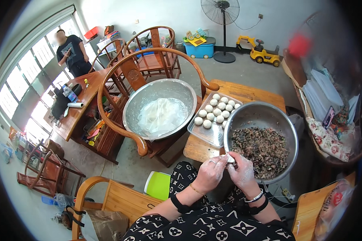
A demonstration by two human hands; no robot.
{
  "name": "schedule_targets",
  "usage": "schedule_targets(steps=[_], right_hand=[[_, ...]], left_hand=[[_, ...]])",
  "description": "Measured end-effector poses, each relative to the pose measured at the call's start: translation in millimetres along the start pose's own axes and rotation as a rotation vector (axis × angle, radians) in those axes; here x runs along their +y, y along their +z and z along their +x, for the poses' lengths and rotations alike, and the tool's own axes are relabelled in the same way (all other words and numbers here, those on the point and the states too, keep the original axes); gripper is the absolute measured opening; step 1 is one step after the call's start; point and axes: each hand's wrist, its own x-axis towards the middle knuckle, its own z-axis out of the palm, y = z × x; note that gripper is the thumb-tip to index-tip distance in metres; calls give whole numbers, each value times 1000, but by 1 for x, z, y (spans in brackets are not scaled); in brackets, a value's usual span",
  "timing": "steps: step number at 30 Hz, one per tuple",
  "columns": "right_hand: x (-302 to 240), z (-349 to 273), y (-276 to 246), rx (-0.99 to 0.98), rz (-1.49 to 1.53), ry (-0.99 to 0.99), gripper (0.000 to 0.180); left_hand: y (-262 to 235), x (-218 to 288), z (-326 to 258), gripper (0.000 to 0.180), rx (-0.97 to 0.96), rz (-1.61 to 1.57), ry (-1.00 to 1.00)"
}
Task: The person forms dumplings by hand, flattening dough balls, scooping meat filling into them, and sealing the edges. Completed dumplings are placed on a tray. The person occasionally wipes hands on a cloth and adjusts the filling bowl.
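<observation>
My left hand [210, 173] and my right hand [241, 170] meet in front of me, fingers closed on a small piece of white dough [230, 159]. Flour coats the fingers of both. Just beyond them stands a large steel bowl [291, 122] of dark, chopped filling [259, 150], nearest my right hand. Left of that bowl, a clear plastic tray [197, 132] carries several round white dough balls [217, 112]. Part of the dough piece is hidden behind my fingers.
A wide metal basin [129, 116] holding a plastic-covered white mass sits on a wooden armchair [140, 144] to the left. Tray and bowl share a small wooden table [255, 91]. A person [73, 54] stands far left. A green stool [157, 185] is near my legs.
</observation>
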Motion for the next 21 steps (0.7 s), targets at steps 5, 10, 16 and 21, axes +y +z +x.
schedule_targets(steps=[5,10,16,21], right_hand=[[16,-4,3,-19,113,110,27],[14,-5,3,21,186,154,27],[9,-4,3,7,-31,-6,26],[19,-9,10,63,460,229,29]], left_hand=[[5,2,2,32,40,-68,-53],[4,4,0,33,-11,-59,-99],[1,7,0,31,-8,-14,-58],[5,6,2,33,37,-152,-120]])
